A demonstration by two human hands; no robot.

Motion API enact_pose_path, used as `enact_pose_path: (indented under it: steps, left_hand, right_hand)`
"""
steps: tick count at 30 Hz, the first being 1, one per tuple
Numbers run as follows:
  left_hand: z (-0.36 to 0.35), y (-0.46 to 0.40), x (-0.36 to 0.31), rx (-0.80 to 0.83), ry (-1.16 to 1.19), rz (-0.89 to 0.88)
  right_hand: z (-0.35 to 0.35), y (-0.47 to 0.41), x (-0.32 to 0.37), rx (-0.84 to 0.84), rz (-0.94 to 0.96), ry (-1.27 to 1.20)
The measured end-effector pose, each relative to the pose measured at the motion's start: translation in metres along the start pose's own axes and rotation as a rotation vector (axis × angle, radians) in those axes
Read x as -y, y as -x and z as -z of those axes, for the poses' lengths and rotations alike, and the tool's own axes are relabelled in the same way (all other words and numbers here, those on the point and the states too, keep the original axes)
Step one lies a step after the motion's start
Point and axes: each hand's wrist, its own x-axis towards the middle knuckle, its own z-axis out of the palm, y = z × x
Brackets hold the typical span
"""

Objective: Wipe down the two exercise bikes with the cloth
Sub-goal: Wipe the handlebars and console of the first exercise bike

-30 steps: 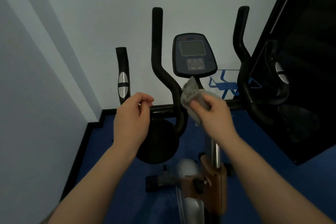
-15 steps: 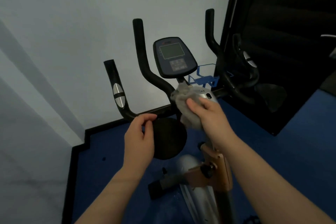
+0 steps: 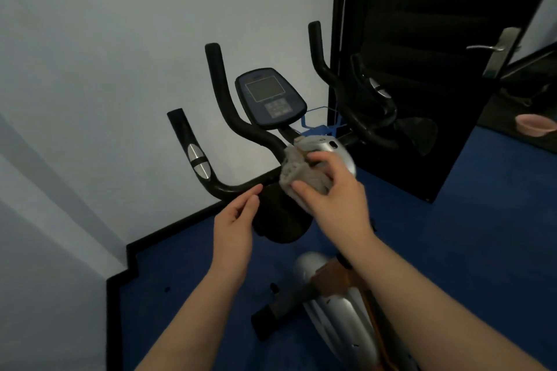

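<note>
One exercise bike stands in front of me, with black handlebars [image 3: 229, 117], a dark console [image 3: 269, 99] and a silver and orange frame [image 3: 337, 304] below. My right hand [image 3: 334, 190] grips a grey cloth [image 3: 297, 173] and presses it against the silver housing [image 3: 327, 146] under the console, where the handlebar stem meets it. My left hand [image 3: 238, 220] hovers with relaxed fingers just below the left handlebar bar, fingertips close to it and holding nothing. A second bike is not in view.
A white wall runs behind and to the left. A black door [image 3: 422, 69] with a metal handle [image 3: 494, 48] stands open on the right, reflecting the handlebar. A pink bowl [image 3: 535, 125] sits beyond it. Blue carpet [image 3: 452, 235] covers the floor.
My view has swung right and pulled back. My right hand has slid the cloth slightly down along the silver housing. My left hand has loosened its fingers and dropped a little from the bar.
</note>
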Motion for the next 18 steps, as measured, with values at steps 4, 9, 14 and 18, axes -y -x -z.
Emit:
enact_pose_path:
  steps: [4,9,14,18]
  left_hand:
    - [-0.007,0.000,0.000,-0.046,0.126,0.065]
    - [-0.007,0.006,0.004,-0.011,0.107,0.044]
    - [-0.002,0.009,0.006,0.036,0.135,0.092]
    - [0.005,0.006,0.005,0.092,0.119,0.124]
  right_hand:
    - [-0.045,0.034,0.012,-0.036,0.144,0.224]
    - [-0.050,0.059,0.000,-0.079,0.073,0.205]
    - [-0.054,0.040,0.021,-0.047,0.012,0.145]
    - [-0.045,0.075,0.011,0.017,-0.055,-0.024]
